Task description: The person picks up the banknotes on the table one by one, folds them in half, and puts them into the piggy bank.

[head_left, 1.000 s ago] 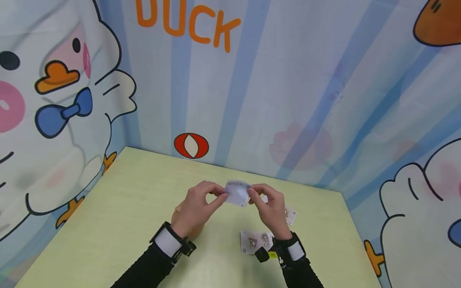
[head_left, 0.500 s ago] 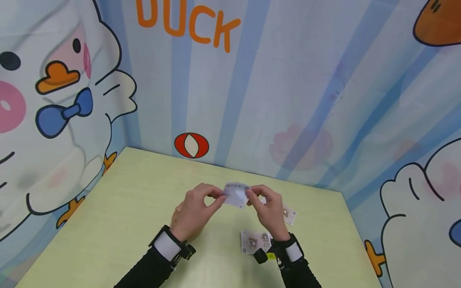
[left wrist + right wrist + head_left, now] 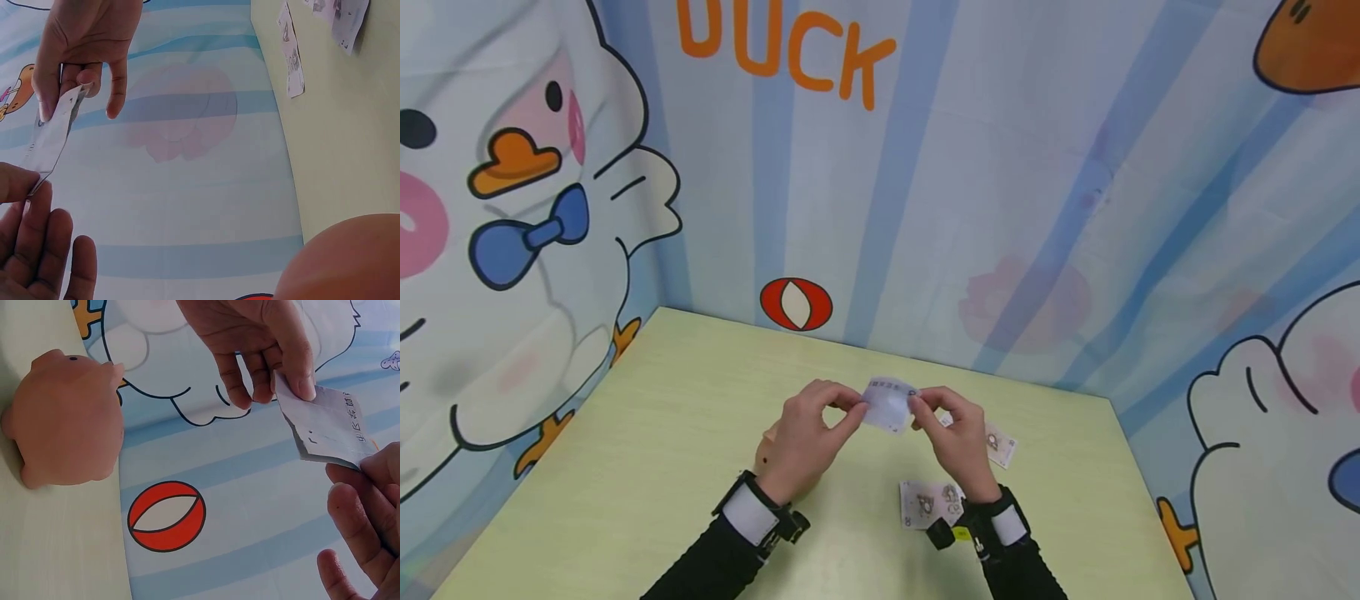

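Observation:
A small folded paper note (image 3: 889, 406), with printed characters along its edge, is held up above the table between both hands. My left hand (image 3: 812, 433) pinches its left edge between thumb and finger. At the other edge, the right hand (image 3: 958, 437) pinches it likewise. The right wrist view shows the note (image 3: 319, 425) creased, its layers slightly apart. A pink piggy bank (image 3: 69, 422) stands on the table in that view; in the head view the left hand hides nearly all of it.
Pale printed notes lie on the table, one note (image 3: 921, 507) near the right wrist and another note (image 3: 1000, 446) beyond the right hand, partly covered. A patterned cloth backdrop (image 3: 925, 250) rises at the table's back and sides. A yellow-green patch (image 3: 961, 533) shows under the right wrist.
Both hands and the note have shifted very slightly left. The grip on the note stays the same, and the notes on the table have not moved.

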Motion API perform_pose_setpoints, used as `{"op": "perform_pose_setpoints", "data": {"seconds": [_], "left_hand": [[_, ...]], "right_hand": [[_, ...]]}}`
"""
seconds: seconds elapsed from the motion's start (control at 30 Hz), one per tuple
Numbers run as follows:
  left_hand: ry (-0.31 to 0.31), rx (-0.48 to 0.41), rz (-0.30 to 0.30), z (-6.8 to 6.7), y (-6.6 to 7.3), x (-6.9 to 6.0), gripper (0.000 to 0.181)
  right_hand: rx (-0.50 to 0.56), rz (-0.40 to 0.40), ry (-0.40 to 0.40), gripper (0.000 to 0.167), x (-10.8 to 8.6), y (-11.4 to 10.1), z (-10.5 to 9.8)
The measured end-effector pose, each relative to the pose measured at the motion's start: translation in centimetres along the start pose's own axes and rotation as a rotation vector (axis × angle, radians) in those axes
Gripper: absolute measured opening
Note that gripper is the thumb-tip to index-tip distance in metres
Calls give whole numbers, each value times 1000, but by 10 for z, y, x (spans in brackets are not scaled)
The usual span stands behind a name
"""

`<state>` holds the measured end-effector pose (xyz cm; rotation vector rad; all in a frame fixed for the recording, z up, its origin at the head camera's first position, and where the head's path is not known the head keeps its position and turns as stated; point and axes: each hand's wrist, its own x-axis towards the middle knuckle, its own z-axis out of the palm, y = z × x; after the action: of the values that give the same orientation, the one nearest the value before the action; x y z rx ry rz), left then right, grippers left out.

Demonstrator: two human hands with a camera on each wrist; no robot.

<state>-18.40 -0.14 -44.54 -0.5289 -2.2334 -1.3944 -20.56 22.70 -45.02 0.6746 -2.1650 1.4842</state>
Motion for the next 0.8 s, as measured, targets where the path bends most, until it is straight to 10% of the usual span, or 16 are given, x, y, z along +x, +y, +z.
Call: {"op": "perform_pose_setpoints", "data": {"seconds": [0.5, 0.8], "left_hand": [[72, -23, 20, 3, 3, 4, 9], [144, 242, 291, 10, 2, 5, 14]], "right_hand": [[1, 18, 7, 4, -3, 1, 3], [-21, -2, 34, 5, 0, 4, 4]]}}
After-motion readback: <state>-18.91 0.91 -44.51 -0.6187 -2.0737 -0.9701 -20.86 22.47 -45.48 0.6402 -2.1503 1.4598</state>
